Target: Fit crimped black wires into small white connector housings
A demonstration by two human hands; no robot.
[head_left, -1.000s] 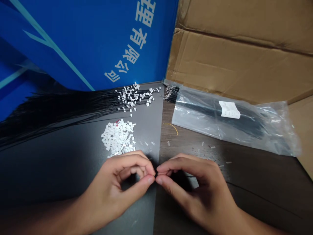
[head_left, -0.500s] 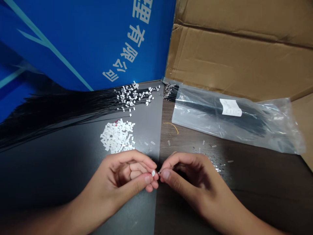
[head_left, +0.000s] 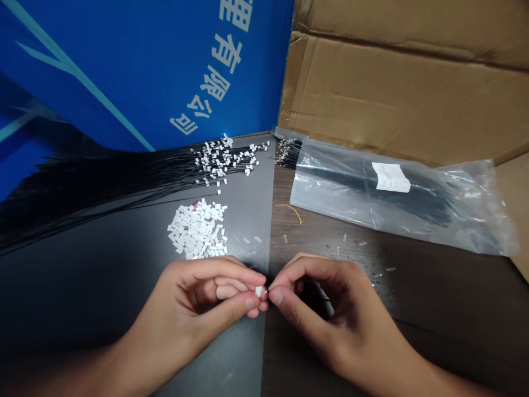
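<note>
The left hand [head_left: 194, 298] is pinching a small white connector housing [head_left: 259, 291] between the thumb and bent fingers [head_left: 235, 271], while the right hand [head_left: 326, 314] is holding a thin wire end [head_left: 268, 293], too small to show detail, in a narrow thumb-and-finger pinch, with its tip at the housing. Both hands are working at the middle of the near side, over the seam between a dark grey board [head_left: 231, 353] and the wood-grain tabletop [head_left: 454, 298]. A heap of loose white housings [head_left: 197, 230] is lying just beyond the left hand. Fanned black wires [head_left: 124, 187] fitted with white housings are lying along the far edge, and a clear plastic bag [head_left: 372, 196] of black wires is resting at the far right, against a cardboard sheet [head_left: 392, 88].
</note>
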